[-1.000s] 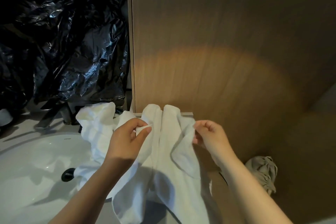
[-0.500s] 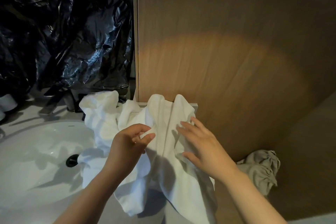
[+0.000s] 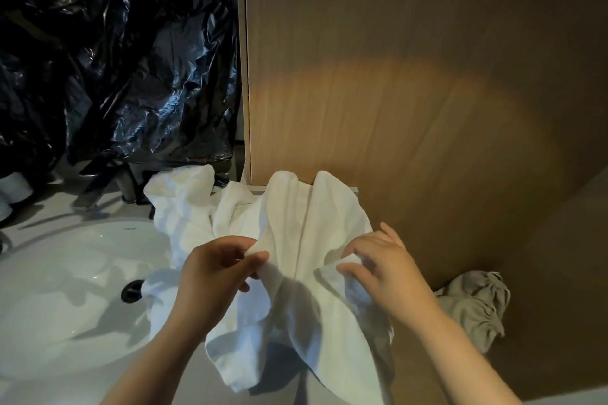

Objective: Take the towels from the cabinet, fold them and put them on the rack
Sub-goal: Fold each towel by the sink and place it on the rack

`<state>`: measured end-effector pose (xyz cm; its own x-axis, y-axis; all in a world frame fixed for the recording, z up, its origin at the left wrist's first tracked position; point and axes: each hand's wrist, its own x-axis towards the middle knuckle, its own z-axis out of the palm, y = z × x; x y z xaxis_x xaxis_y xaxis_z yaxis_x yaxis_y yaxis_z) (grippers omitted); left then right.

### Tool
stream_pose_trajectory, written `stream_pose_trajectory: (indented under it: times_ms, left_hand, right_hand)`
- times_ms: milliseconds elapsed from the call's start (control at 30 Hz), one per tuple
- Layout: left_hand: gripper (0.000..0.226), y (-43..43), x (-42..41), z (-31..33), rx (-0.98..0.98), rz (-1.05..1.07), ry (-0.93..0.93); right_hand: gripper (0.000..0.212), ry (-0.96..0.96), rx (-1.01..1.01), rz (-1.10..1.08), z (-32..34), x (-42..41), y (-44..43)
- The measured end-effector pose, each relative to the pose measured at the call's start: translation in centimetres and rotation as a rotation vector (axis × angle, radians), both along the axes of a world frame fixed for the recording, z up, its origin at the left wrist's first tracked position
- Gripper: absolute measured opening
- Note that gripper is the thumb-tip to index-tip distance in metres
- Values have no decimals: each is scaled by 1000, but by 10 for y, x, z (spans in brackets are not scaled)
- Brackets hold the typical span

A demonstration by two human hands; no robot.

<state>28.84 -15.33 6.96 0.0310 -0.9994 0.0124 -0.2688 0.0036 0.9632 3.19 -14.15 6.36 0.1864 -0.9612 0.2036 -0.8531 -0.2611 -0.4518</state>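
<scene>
Since half a second ago, the right hand [image 3: 385, 270] has gone from lying flat on the cloth to bending its fingers, and it now grasps a loose flap of the white towel [image 3: 309, 233] between thumb and fingertips. The left hand [image 3: 217, 273] keeps its pinch on a fold of the same towel, thumb against curled fingers.

The towel is soft, matte terry cloth. It hangs in two long rounded folds with a straight crease between them. Its far end is draped over a narrow pale ledge [image 3: 356, 189] at the foot of a wooden panel [image 3: 411, 76], and its near end trails down toward the viewer. The panel is smooth, with a fine vertical grain and a warm oval patch of light.

To the left, more white cloth [image 3: 181, 204] sits bunched and rumpled; whether it is a separate towel cannot be told. Part of it spills over the right rim into a glossy white sink basin [image 3: 65, 273], just beside the round black drain [image 3: 131, 291].

Far left, crinkled shiny black plastic sheeting [image 3: 115, 59] hangs behind a dark metal faucet [image 3: 95, 191]. To the right, a crumpled grey cloth [image 3: 477, 309] lies against the panel.
</scene>
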Motion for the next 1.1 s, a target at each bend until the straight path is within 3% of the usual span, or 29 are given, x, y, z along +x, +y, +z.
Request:
stream_pose_trajectory:
  times_ms: [167,267,333,467,600,800,900,1000,1100]
  left_hand:
    - [27,0,-2,4,-13,-30,166]
    - [20,0,-4,10,-42,-96,160]
    - [19,1,-5,12,-29,-95,198]
    - [20,3,-7,9,20,-66,260]
    - [20,2,-1,4,15,-58,263]
    - [20,-8,1,8,21,-55,272]
    - [16,-16,-1,14,45,-39,362]
    - [14,-17,-3,15,56,-58,380]
    - [14,-14,-5,12,71,-62,372]
  right_hand:
    - [6,-523,-73,-39,40,20,20]
    - [4,-652,-22,39,53,34,18]
    - [5,-634,32,47,50,40,11]
    - [8,-402,237,9,33,48,-1]
    - [14,-245,291,-22,29,46,-3]
    - [13,-225,109,111,54,48,-10]
    - [10,-314,201,92,57,51,-14]
    - [6,-260,336,24,55,48,-13]
    - [15,-264,273,68,59,46,-9]
